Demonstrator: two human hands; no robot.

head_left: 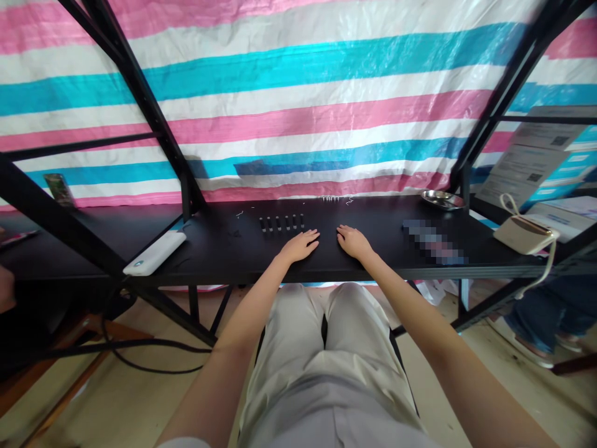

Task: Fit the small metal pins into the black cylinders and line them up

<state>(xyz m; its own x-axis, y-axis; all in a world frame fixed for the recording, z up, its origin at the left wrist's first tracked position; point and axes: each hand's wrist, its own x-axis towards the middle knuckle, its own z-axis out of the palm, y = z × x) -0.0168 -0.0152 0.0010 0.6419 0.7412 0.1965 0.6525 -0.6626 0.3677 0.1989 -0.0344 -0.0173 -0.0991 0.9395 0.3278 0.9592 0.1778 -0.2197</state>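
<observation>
In the head view, your left hand (301, 244) lies palm down on the black table (224, 249). Its fingers are stretched out and close together, and it holds nothing. Your right hand (354, 241) lies flat the same way just beside it, also empty, with the fingertips of the two hands near each other but apart. Both forearms run back over your lap in pale trousers (326, 348).

Nearest your left hand is a row of small dark pieces (282, 223). They stand upright on the table just beyond your fingertips and do not touch them. Farther back, near the table's far edge, lie some tiny pale bits (336, 199), too small to identify.

A metal dish (442, 199) sits at the back right of the table, well apart from your right hand. A white power bank (155, 253) rests at the front left edge. On the neighbouring surface to the right is a white device (525, 234) with a looped cord, and papers (536, 155) lean behind it.

A striped pink, blue and white tarp (298, 93) hangs behind the black frame (140, 93). A dark cable (153, 367) trails across the floor on the left. Another person's legs in jeans (555, 311) show at the lower right.
</observation>
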